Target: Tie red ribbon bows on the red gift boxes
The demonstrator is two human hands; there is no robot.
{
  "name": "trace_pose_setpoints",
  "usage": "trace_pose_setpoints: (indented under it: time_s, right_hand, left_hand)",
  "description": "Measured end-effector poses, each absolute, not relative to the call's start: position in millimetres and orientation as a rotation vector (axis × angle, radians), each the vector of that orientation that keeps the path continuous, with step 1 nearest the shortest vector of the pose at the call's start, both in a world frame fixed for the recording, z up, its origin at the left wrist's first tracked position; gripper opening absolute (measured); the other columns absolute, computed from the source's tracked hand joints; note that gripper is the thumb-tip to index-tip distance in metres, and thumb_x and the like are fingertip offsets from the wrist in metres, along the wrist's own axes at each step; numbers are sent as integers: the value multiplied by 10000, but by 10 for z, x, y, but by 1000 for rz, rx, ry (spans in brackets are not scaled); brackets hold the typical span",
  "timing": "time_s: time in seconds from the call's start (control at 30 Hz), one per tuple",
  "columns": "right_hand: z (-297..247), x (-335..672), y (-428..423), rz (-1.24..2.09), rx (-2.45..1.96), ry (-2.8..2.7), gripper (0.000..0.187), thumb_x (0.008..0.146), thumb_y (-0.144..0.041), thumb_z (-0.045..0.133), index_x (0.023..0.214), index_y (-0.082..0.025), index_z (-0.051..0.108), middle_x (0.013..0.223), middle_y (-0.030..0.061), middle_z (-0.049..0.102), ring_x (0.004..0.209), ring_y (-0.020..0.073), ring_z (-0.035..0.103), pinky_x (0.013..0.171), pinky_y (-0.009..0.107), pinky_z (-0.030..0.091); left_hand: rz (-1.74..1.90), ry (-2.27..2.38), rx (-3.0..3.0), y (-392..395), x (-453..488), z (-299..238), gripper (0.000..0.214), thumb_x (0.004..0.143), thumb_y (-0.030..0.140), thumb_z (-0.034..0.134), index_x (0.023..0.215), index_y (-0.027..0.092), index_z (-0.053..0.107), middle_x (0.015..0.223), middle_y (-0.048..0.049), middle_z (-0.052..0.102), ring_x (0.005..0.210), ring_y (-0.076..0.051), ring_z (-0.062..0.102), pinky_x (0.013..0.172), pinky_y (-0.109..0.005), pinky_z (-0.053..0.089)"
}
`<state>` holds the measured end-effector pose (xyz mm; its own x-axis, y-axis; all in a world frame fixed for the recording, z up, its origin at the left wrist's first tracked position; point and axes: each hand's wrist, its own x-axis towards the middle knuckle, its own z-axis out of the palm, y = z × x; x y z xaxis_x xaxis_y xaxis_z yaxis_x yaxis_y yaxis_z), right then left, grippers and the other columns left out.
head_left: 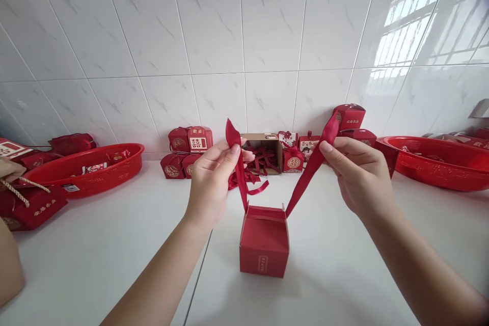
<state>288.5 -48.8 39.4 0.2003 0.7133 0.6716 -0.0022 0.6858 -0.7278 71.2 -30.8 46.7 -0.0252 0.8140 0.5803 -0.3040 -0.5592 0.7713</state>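
A small red gift box stands on the white table in front of me. A dark red ribbon runs through the top of the box, and both its ends rise in a V. My left hand pinches one ribbon end between thumb and forefinger, up and to the left of the box. On the other side, my right hand grips the opposite end, a little farther out. Both ribbon lengths look fairly taut.
Behind the hands are a cardboard carton of red ribbons and stacked red boxes. Red plastic baskets stand at left and right. At far left another person's hand holds a rope-handled bag. A tiled wall closes the back.
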Motion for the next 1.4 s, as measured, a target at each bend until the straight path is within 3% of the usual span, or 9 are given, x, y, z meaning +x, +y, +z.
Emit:
trace_pose_setpoints:
  time_s: [0.1, 0.3, 0.43, 0.6, 0.77, 0.9, 1.03, 1.23, 1.4]
  right_hand:
    - [401, 2825, -486, 703, -635, -1304, 158, 801, -376, 691, 813, -220, 674, 804, 37, 677, 704, 177, 656, 678, 350, 552]
    - [448, 2565, -494, 719, -716, -1389, 187, 784, -344, 691, 831, -164, 671, 671, 13, 669, 402, 73, 525, 430, 227, 463]
    - [424, 2433, -530, 755, -618, -1542, 134, 798, -291, 642, 797, -172, 704, 650, 9, 633, 550, 114, 575, 515, 251, 490]
    - [267, 2428, -512, 1076, -371, -1676, 185, 827, -304, 612, 941, -205, 720, 746, 6, 596, 722, 141, 613, 667, 286, 509]
    - [107, 2457, -499, 1029, -416, -1761, 218, 922, -293, 507, 814, -197, 671, 739, 21, 609, 710, 134, 597, 682, 285, 506]
    - [-33, 2535, -481, 439, -370, -1991, 212, 932, -162, 456, 935, -184, 667, 824, 64, 631, 753, 144, 563, 674, 281, 483]
    - [-128, 2562, -495, -40, -349, -2098, 293, 904, -67, 418, 1047, -172, 651, 883, 94, 648, 771, 160, 563, 678, 312, 485]
    - [-205, 2554, -620, 666, -570, -1714, 214, 930, -252, 511, 995, -248, 715, 1229, 78, 615, 1120, 217, 581, 909, 358, 491]
    - [-577, 3101, -656, 695, -1070, -1339, 294, 883, -467, 528, 851, -221, 686, 907, 61, 688, 848, 193, 610, 739, 295, 489]
  left_hand:
    - [1635, 572, 1485, -351, 737, 465, 172, 812, 331, 679, 923, 201, 696, 714, -1, 698, 740, -157, 682, 780, -302, 527]
    - [1549, 670, 1606, -459, 769, 489, 374, 846, 312, 646, 1195, 221, 549, 653, 8, 699, 688, -154, 686, 722, -274, 541]
    - [1409, 715, 1649, -507, 806, 502, 728, 814, 257, 676, 1436, 242, 298, 665, 13, 694, 662, -171, 684, 689, -296, 554]
    - [1241, 804, 1698, -521, 752, 465, 841, 758, 198, 710, 1462, 302, 262, 746, 4, 694, 629, -178, 668, 668, -319, 540]
    - [1027, 770, 1606, -521, 612, 377, 696, 778, 179, 672, 1400, 267, 372, 710, 13, 640, 696, -170, 630, 705, -308, 499]
    - [995, 744, 1397, -552, 530, 343, 458, 799, 212, 659, 1235, 209, 518, 714, 23, 600, 713, -134, 599, 715, -262, 476]
    - [912, 784, 1391, -614, 522, 305, 447, 852, 231, 599, 1278, 207, 468, 781, 10, 621, 774, -138, 611, 753, -266, 475]
    - [1200, 1141, 2126, -634, 454, 38, 541, 934, 286, 442, 1446, 241, 273, 889, -17, 659, 828, -155, 604, 755, -256, 459]
    - [1411, 1671, 2340, -624, -94, -310, 413, 880, 268, 505, 1284, 196, 461, 666, 56, 482, 626, -104, 505, 708, -206, 441]
